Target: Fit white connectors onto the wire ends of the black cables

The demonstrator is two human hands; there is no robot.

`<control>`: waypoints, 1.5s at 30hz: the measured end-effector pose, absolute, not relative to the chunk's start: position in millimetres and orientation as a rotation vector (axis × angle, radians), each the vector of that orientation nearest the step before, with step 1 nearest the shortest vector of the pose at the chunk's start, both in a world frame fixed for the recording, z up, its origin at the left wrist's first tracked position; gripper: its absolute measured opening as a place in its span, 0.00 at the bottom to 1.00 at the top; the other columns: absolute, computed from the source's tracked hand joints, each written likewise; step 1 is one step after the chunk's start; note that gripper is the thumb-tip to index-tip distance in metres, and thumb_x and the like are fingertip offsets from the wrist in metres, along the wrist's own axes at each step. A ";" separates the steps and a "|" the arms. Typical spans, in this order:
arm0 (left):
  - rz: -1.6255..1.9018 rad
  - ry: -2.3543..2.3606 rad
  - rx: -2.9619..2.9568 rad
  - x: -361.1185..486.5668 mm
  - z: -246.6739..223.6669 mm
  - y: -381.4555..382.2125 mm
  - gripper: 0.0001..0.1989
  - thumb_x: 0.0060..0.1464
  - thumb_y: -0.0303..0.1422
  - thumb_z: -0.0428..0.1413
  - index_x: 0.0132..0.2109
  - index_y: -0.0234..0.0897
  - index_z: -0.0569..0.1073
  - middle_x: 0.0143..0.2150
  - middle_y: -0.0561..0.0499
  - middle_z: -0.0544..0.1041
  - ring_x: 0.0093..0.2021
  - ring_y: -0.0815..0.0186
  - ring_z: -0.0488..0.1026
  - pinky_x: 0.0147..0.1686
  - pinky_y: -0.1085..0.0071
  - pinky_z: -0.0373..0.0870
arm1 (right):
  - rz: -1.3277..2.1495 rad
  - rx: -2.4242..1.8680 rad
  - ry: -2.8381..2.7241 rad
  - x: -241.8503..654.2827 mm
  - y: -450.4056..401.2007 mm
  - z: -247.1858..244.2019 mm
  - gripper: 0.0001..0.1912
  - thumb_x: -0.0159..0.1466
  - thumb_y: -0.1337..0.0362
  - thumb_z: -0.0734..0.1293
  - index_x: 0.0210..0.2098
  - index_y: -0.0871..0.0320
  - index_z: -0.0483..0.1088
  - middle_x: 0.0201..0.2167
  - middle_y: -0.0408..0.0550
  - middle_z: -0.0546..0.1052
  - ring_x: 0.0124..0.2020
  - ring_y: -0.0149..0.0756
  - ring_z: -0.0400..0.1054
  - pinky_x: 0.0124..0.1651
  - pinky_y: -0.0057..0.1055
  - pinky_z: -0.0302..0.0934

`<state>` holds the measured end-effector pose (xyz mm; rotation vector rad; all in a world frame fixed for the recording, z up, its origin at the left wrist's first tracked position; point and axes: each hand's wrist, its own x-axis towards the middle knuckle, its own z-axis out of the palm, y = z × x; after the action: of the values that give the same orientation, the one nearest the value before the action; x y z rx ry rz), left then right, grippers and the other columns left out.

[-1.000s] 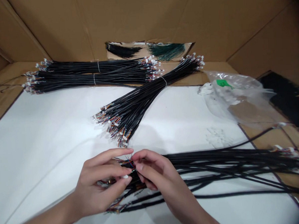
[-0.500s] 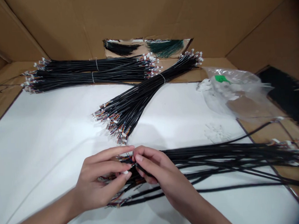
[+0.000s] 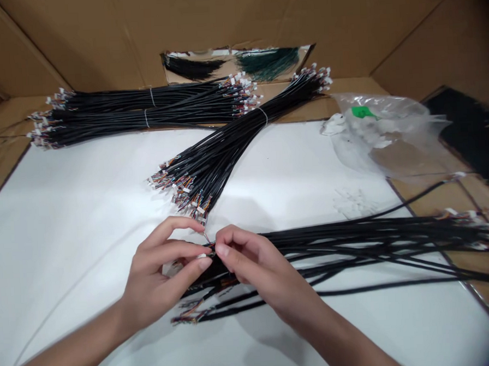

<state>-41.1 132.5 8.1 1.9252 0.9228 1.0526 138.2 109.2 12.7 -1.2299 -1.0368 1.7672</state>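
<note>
A loose bunch of black wire harnesses (image 3: 354, 243) lies across the white sheet, its far ends trailing off to the right. My left hand (image 3: 162, 269) pinches the bunch's near ends, with a small white connector showing at the fingertips. My right hand (image 3: 252, 259) closes on the same ends right beside it, and thin coloured wires poke up between the two hands. Further ends of the bunch fan out below my hands. A tied bundle of black harnesses (image 3: 211, 168) with multicoloured connector ends lies just beyond my fingers.
Two more tied bundles (image 3: 142, 114) lie along the far edge of the white sheet (image 3: 84, 186). A clear plastic bag (image 3: 385, 134) with a green tag sits at the right. Cardboard walls (image 3: 77, 39) surround the work surface.
My fingers have shifted on the wire ends, and the coloured wires now stand clear between my hands. The whole scene sits slightly higher in the view.
</note>
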 end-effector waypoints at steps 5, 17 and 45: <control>0.928 0.988 1.716 -42.1 6.9 133.5 0.05 0.57 0.27 0.57 0.36 0.36 0.79 0.45 0.49 0.69 0.21 0.80 0.71 0.20 0.82 0.72 | 1.654 -1.216 -1.124 139.0 109.3 13.1 0.14 0.65 0.55 0.64 0.30 0.58 0.63 0.24 0.39 0.59 0.24 0.26 0.49 0.24 0.27 0.45; 0.470 0.978 1.292 -42.6 9.2 136.0 0.21 0.64 0.44 0.48 0.28 0.34 0.65 0.16 0.58 0.61 0.14 0.77 0.56 0.14 0.80 0.49 | 1.399 -1.280 -1.268 136.8 107.3 15.4 0.10 0.66 0.64 0.62 0.28 0.58 0.63 0.30 0.43 0.65 0.31 0.30 0.59 0.34 0.29 0.55; 0.352 0.711 0.768 -47.1 8.7 133.6 0.20 0.59 0.47 0.54 0.28 0.34 0.69 0.16 0.56 0.65 0.11 0.79 0.52 0.09 0.81 0.42 | 0.953 -1.188 -1.545 132.8 96.7 16.6 0.08 0.65 0.72 0.63 0.30 0.57 0.63 0.33 0.45 0.66 0.34 0.30 0.62 0.34 0.27 0.59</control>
<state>-47.1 133.6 8.7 0.7681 0.7113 0.3524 132.8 96.7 16.6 -1.1876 -1.5446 0.9535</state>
